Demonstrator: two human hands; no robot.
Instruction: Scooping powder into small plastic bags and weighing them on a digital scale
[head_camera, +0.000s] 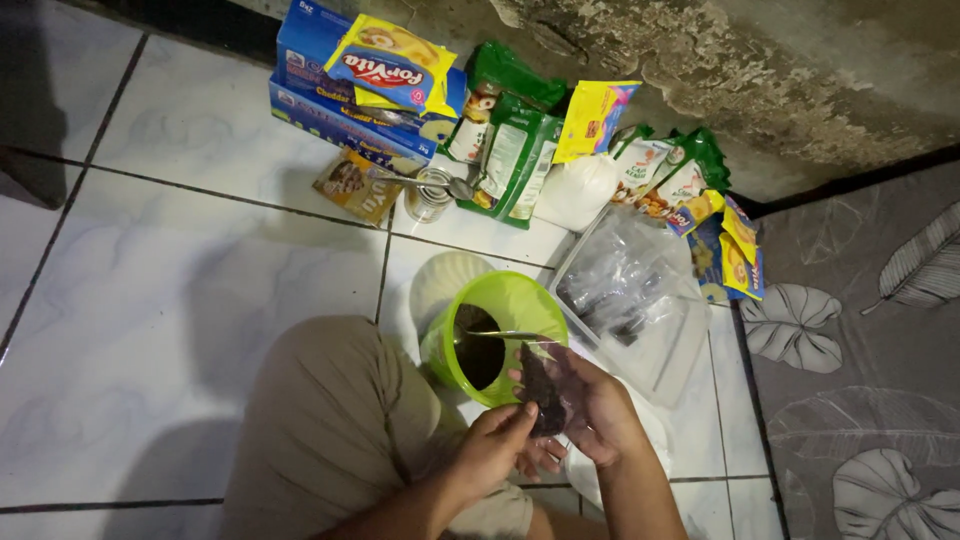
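Low in the frame, just right of centre, both hands meet over the floor. The left hand (497, 445) pinches the lower edge of a small clear bag of dark filling (542, 390), its fingers (520, 415) closed on the plastic. The right hand (590, 405) cups the same bag from the right side, fingers curled around it. The bag stands roughly upright, its open top pointing toward the green bucket (515, 300) just above, which touches the hands' space and holds dark mix with a spoon (505, 335) across it. Farther up, a clear plastic box (670, 340) and packets (400, 65) lie by the wall.
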